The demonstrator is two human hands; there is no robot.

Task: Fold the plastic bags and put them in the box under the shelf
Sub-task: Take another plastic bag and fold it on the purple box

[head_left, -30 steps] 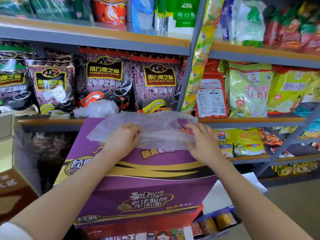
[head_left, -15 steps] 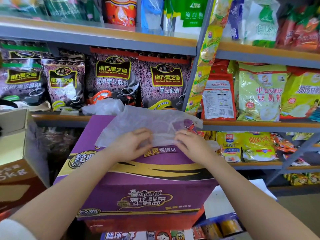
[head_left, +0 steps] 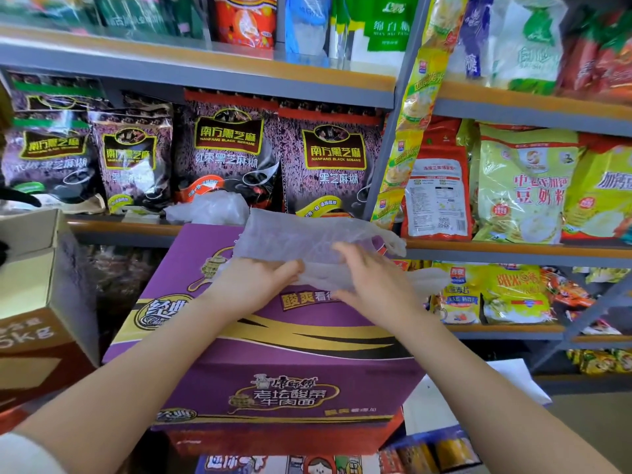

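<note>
A thin, see-through plastic bag (head_left: 301, 234) lies across the top of a closed purple noodle carton (head_left: 273, 357). My left hand (head_left: 253, 285) holds the bag's near edge at its left part, thumb pointing right. My right hand (head_left: 372, 278) lies over the bag's right part with fingers stretched toward the left, folding the film inward. The two hands nearly meet. A second crumpled clear bag (head_left: 212, 208) sits behind the carton on the shelf edge.
Metal shelves (head_left: 219, 73) packed with black sesame and soy milk powder bags fill the background. An open brown cardboard box (head_left: 37, 295) stands at the left. More cartons and white paper (head_left: 431, 405) lie below the purple carton.
Both hands have drawn together toward the middle of the bag, and the bag has become narrower and more bunched. The view has shifted slightly left.
</note>
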